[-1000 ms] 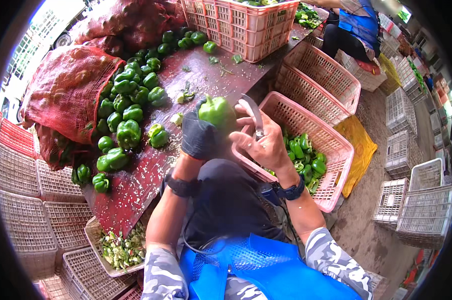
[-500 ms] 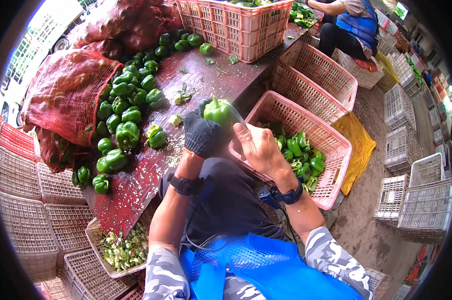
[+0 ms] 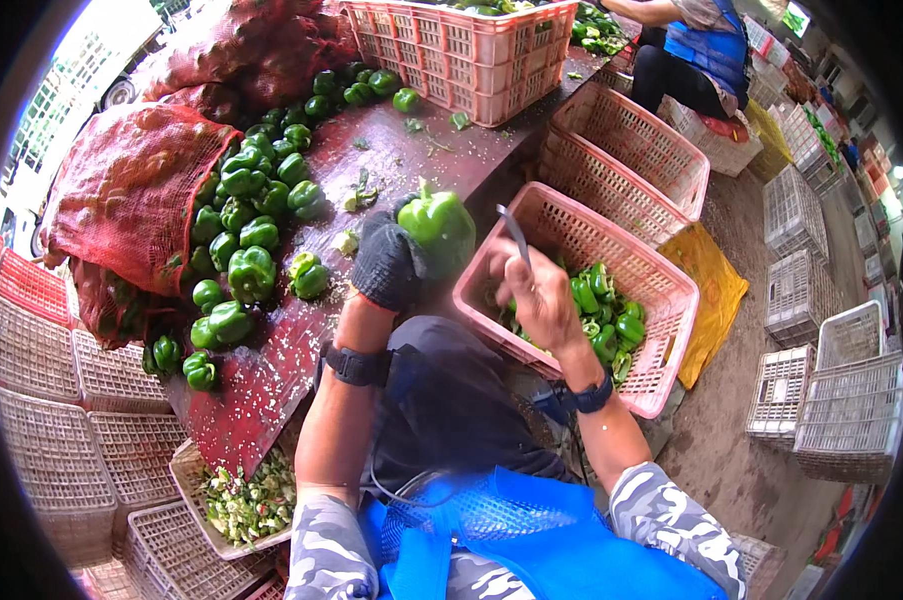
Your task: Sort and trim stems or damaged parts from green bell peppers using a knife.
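Observation:
My left hand (image 3: 386,262), in a dark knit glove, is closed around a whole green bell pepper (image 3: 439,228) with its stem up, above my lap by the table's edge. To its right my bare right hand (image 3: 543,302) grips a small knife (image 3: 512,232), whose thin blade points up, apart from the pepper; its handle is hidden in my fingers. Below and beyond that hand stands a pink crate (image 3: 643,258) with cut green pepper pieces (image 3: 606,315) in it. Whole green peppers (image 3: 254,272) lie piled on the dark red table (image 3: 396,150), left of my gloved hand.
Red mesh sacks (image 3: 136,190) slump at the table's left. A filled pink crate (image 3: 461,62) stands on its far end; stacked pink crates (image 3: 621,165) sit beyond mine. Below the table's near corner, a crate holds pepper scraps (image 3: 249,505). Another person (image 3: 696,50) sits far right.
The knife has come away from the pepper; my right hand has moved slightly right and down. The pepper is still in my left hand, turned a little.

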Tool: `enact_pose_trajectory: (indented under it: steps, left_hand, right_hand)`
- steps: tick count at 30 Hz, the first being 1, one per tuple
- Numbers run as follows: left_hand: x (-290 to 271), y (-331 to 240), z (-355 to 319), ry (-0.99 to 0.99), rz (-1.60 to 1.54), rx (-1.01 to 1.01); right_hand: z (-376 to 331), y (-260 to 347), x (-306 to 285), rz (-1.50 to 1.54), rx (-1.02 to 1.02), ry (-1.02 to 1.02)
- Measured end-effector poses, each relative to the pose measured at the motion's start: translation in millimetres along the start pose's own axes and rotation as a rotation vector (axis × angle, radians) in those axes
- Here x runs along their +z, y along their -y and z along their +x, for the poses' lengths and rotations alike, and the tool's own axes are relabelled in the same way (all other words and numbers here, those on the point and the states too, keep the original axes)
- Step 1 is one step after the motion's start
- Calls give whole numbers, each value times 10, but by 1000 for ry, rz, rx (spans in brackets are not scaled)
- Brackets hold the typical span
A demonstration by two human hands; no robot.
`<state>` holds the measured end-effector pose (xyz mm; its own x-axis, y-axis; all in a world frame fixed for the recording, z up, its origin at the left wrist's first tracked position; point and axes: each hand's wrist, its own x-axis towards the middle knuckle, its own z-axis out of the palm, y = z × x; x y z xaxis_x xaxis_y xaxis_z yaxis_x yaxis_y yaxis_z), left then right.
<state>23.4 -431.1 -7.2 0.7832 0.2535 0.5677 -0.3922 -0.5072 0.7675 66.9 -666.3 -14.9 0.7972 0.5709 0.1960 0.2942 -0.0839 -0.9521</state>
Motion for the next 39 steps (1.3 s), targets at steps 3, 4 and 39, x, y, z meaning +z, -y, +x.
enact_pose_trajectory:
  steps: [3,4,39]
  left_hand:
    - [50,-139,0,210,296,327]
    - [83,-177,8,219,277,338]
    - [558,-326,-60,181,54,-329]
  right_hand:
    - [236,74,40,-13,-269,-9]
    - [291,96,120,-7,-361,-35]
    - [177,-55,-184,351,-123,-6]
